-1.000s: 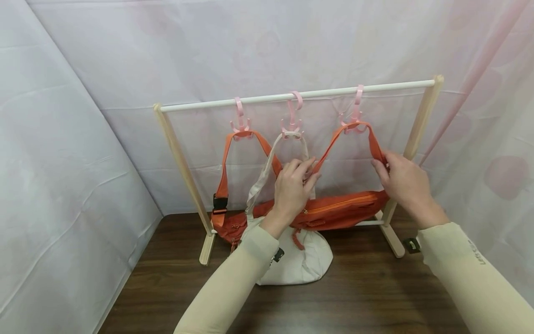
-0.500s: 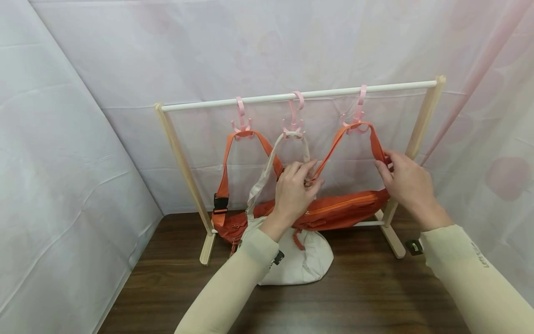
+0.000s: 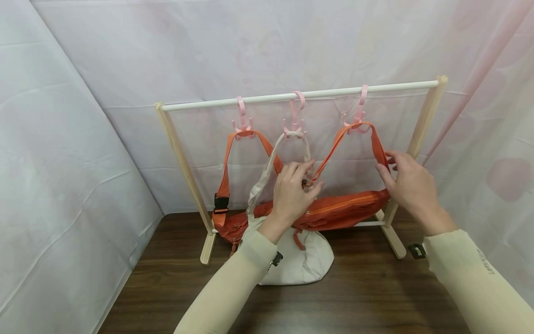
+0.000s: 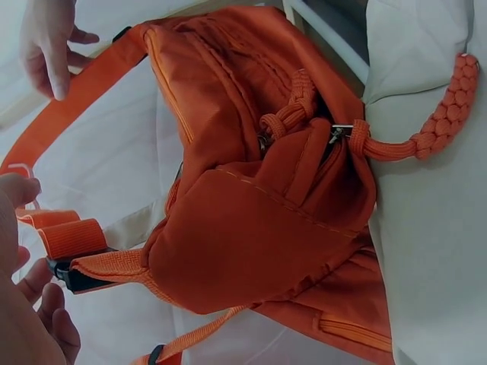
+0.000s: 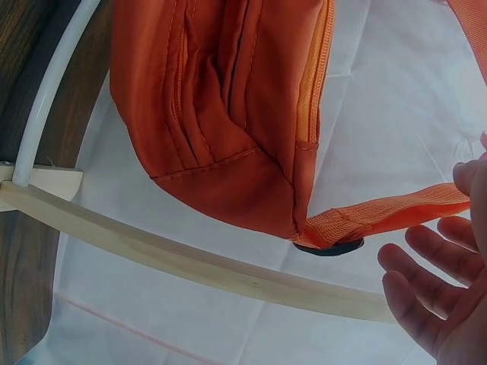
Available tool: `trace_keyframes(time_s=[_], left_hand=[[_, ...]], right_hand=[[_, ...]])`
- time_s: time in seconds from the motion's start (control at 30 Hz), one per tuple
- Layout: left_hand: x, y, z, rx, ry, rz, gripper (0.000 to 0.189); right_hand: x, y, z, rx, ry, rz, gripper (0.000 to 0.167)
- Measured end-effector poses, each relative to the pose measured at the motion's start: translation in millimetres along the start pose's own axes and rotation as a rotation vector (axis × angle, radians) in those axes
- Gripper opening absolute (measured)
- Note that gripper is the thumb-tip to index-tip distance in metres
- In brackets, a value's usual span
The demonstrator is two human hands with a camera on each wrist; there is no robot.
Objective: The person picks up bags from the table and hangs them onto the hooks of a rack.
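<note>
An orange sling bag (image 3: 346,208) hangs by its strap (image 3: 333,147) from the right pink hook (image 3: 358,113). By the strap's left side is my left hand (image 3: 292,192); its relaxed fingertips are at the black buckle (image 4: 80,274), with a gap between thumb and fingers. My right hand (image 3: 410,185) is at the strap's right side, fingers spread and thumb apart. In the right wrist view, the webbing (image 5: 403,209) passes near those loose fingers without a grip on it. My left hand and forearm hide part of the bags behind.
A second orange bag (image 3: 233,227) hangs from the left hook (image 3: 241,121). A cream bag (image 3: 308,260) hangs from the middle hook (image 3: 294,121) and rests on the wooden table (image 3: 367,287). The rack's white rail (image 3: 333,93) spans two wooden posts. White curtains (image 3: 267,46) stand behind.
My right hand has shifted slightly right and its fingers have loosened from the strap. My left fingers have parted a little, and the buckle shows between them. The bags hang nearly still.
</note>
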State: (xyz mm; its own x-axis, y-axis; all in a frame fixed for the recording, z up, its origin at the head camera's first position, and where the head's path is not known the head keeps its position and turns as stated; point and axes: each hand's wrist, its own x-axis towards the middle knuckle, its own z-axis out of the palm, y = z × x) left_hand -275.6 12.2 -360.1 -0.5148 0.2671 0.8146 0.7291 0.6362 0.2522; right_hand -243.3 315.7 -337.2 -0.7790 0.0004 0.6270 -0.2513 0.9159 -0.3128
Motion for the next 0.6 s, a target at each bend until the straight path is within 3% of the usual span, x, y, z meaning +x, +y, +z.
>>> trace_keyframes(time_s=[0.6], left_hand=[[-5.0, -2.2, -11.5, 0.010, -0.010, -0.019, 0.065]], right_hand=[[-9.5, -7, -3, -0.011, 0.088, -0.083, 0.054]])
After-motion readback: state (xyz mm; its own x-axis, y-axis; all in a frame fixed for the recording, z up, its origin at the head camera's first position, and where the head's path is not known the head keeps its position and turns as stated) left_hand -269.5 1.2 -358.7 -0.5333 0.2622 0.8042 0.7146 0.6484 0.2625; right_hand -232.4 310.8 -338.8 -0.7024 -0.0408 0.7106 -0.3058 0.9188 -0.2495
